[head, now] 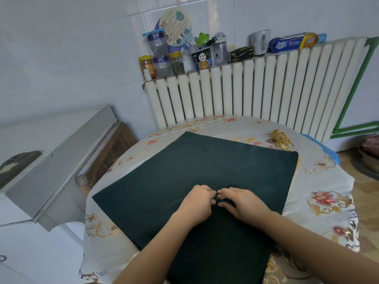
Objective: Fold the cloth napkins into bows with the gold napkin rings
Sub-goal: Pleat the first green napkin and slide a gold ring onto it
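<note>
My forearms reach in from the bottom edge over the dark green cloth napkin point(205, 171), which lies spread flat on the round table and hangs a little over the near rim. My left hand point(195, 203) and my right hand point(243, 203) meet near the middle of the napkin, fingertips almost touching each other. The fingers of my left hand are curled under and seem to be pinching a small ridge of the fabric; my right hand lies palm down, its fingers bent, with the thumb and forefinger nipping the same raised bit of cloth, though the dark fabric makes the grip hard to read exactly. The napkin has zigzag-cut edges and sits turned at an angle, one corner pointing left, another toward the far right. Just past that far right corner, touching nothing but the tablecloth, lies the heap of gold napkin rings point(282, 140). The floral tablecloth point(326, 193), pale with red and gold flowers, covers the whole table. Behind the table stands a white radiator point(256, 91), and along its top is a row of clutter: plastic jars point(160, 56), a green frog toy point(203, 37), a grey water bottle point(219, 49), a white kettle point(259, 42) and a blue pack of kitchen wipes point(291, 44). To my left is a white cabinet point(51, 160).
</note>
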